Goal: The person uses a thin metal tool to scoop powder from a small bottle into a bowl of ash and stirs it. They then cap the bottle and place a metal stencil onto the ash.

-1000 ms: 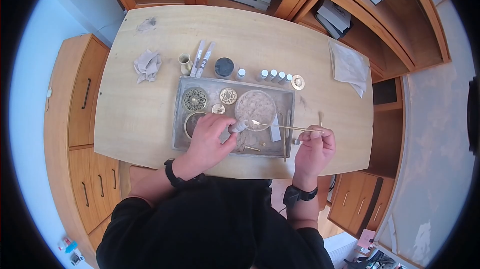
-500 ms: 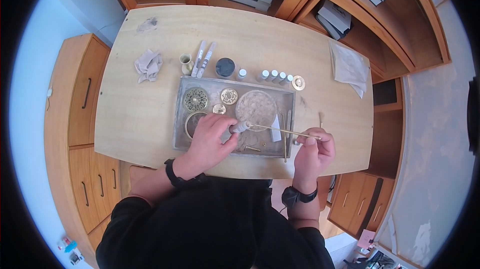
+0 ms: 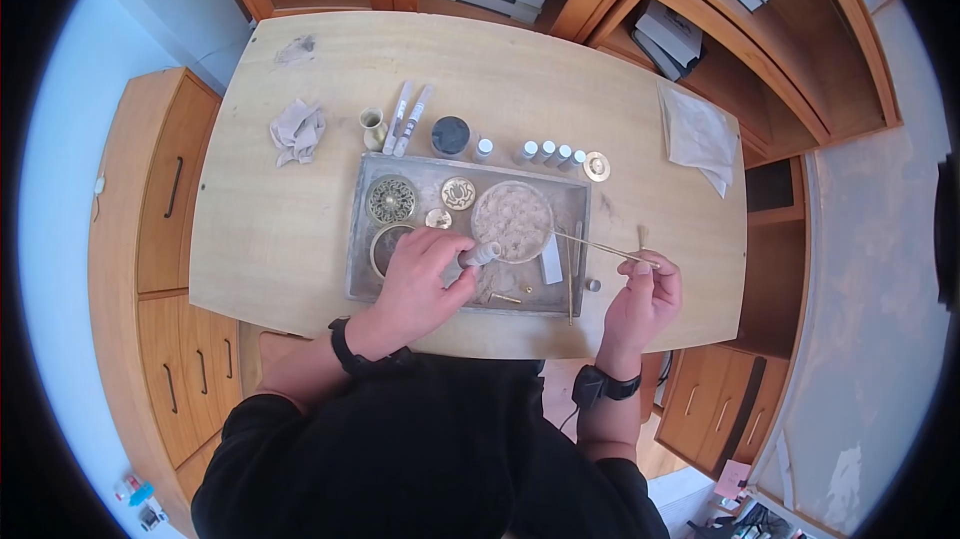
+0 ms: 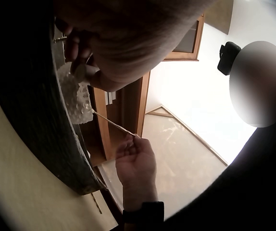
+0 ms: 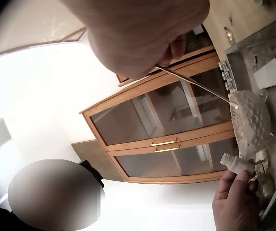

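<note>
My left hand [image 3: 420, 274] grips a small vial [image 3: 480, 255] between thumb and fingers over the front of the grey tray [image 3: 352, 274]. The vial is uncapped and leans with its threaded mouth [image 5: 227, 159] toward the right hand. A thin brass spoon [image 3: 605, 247] is pinched near its end by my right hand [image 3: 642, 304], to the right of the tray. Its far tip [image 5: 235, 106] is at the rim of the bumpy-walled bowl [image 5: 256, 118], which holds pale ash [image 3: 512, 219]. The vial's contents are hidden.
In the tray lie a pierced brass lid [image 3: 390, 199], a round brass burner [image 3: 380, 251], a patterned disc [image 3: 458, 193], a white card [image 3: 551, 259] and thin rods [image 3: 571, 284]. Several capped vials [image 3: 547, 150] and a dark jar [image 3: 450, 136] stand behind. A small cap [image 3: 593, 285] sits right of the tray.
The spoon's tip has moved from the vial's mouth to the bowl's right rim as my right hand shifted right. My left hand holds the vial in nearly the same place.
</note>
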The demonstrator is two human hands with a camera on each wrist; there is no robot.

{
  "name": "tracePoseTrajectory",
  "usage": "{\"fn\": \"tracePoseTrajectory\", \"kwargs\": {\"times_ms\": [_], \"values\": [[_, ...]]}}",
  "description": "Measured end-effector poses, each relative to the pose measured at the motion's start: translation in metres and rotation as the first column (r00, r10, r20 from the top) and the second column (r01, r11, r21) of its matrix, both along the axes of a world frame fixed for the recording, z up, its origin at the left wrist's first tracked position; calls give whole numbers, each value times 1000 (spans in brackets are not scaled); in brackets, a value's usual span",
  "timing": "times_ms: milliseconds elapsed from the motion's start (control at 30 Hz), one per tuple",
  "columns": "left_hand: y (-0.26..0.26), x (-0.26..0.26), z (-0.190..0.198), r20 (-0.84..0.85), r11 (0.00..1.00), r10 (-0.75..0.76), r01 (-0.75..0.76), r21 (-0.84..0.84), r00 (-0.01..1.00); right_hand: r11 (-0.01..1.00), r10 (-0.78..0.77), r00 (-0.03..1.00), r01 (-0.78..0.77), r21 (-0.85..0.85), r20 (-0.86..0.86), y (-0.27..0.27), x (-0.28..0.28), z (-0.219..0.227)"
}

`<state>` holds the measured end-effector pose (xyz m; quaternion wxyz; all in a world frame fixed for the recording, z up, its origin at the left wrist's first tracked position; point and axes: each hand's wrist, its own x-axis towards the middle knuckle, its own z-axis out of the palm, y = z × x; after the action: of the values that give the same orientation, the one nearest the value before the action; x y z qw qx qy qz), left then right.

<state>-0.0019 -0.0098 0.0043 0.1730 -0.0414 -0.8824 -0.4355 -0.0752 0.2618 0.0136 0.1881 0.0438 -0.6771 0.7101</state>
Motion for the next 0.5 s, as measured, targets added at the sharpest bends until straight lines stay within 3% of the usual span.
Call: {"fn": "tracePoseTrajectory", "kwargs": {"times_ms": [500], "values": [[1,-1,1,-2,1000,-6,6,0,1000,998,49,997,-47,-44,63,-5,3,3]]}}
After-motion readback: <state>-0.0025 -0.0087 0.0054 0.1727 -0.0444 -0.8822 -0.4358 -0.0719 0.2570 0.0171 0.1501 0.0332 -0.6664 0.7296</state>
